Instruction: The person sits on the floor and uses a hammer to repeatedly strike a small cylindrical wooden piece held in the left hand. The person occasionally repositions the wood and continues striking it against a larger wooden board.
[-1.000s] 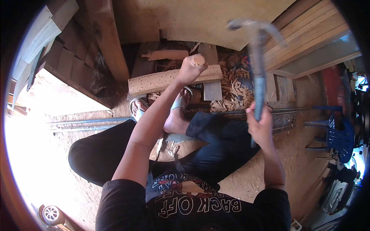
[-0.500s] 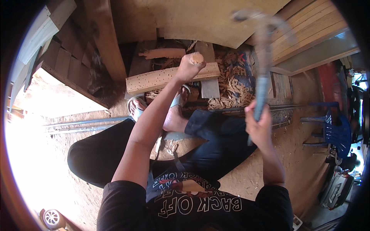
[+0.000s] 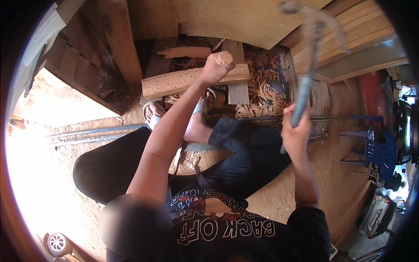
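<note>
My left hand [image 3: 214, 72] is closed round an upright, thick wooden handle [image 3: 225, 58] whose pale round end faces up; its lower part is hidden beneath my fist. Just under that hand lies a squared wooden beam [image 3: 168, 85], its top marked with rows of small holes. My right hand [image 3: 295, 133] grips a claw hammer [image 3: 303, 96] by its blue-grey grip, with the head raised and blurred at the upper right, well apart from the wooden handle.
Wood chips [image 3: 268, 87] lie heaped right of the beam. A loose wood slab [image 3: 185, 52] rests behind it, and a plywood sheet [image 3: 227, 22] stands beyond. My sandalled foot [image 3: 153, 114] is close to the beam. A blue plastic chair [image 3: 379, 150] is at the right.
The hammer and my right hand have shifted slightly to the right, with the head a little higher in view. My left hand still holds the wooden handle over the beam.
</note>
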Tool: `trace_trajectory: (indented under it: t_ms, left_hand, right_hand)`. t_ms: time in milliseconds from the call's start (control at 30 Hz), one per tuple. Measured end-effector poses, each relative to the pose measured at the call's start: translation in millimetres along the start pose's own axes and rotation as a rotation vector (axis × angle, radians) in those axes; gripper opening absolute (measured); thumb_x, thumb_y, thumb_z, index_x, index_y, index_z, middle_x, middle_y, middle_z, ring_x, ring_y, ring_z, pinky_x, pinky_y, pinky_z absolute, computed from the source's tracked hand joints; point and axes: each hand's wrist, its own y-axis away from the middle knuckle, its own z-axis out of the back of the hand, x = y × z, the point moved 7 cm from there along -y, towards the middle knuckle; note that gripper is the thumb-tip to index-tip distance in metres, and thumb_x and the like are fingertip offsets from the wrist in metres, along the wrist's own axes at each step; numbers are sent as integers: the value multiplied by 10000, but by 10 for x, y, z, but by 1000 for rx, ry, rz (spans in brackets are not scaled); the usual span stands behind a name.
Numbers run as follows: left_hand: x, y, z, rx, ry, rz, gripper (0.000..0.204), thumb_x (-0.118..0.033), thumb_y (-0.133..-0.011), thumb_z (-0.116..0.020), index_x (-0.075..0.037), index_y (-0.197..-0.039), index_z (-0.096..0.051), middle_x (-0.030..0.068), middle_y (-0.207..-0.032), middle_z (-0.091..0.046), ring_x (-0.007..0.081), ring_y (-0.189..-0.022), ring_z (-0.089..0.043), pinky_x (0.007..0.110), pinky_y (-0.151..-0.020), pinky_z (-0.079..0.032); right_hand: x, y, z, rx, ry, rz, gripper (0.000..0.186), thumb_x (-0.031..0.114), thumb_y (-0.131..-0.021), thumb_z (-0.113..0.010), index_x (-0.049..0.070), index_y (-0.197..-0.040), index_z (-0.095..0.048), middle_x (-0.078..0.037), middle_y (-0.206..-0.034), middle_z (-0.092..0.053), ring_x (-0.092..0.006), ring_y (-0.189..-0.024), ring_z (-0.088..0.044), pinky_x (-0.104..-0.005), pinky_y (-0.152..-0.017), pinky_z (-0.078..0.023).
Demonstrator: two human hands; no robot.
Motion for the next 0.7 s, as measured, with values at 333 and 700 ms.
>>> trace_trajectory:
  t_ms: [333,700]
  left_hand:
    - [-63,13,60,9,-65,35,270,-202,-865,-731,15,-807,-580,114,-712,-591,160,-647,-521,348,-651,-481]
    - [157,279,506,-601,484,85,268,-69,-865,-757,-100,-715,-538,-11,-656,-551,94,-603,-511,290,-584,-405]
  right_hand:
    - [-492,188,-434,516,-556,-541,163,40,-953,-595,108,-1069,-502,64,-611,-404,-19,-388,-320,-215,-339,-242]
    - [-1389,482,-530,294,-827,-771,183,65,-930,-594,161,-1037,-482,75,-619,-398,-27,-428,-361,-229,-367,-288]
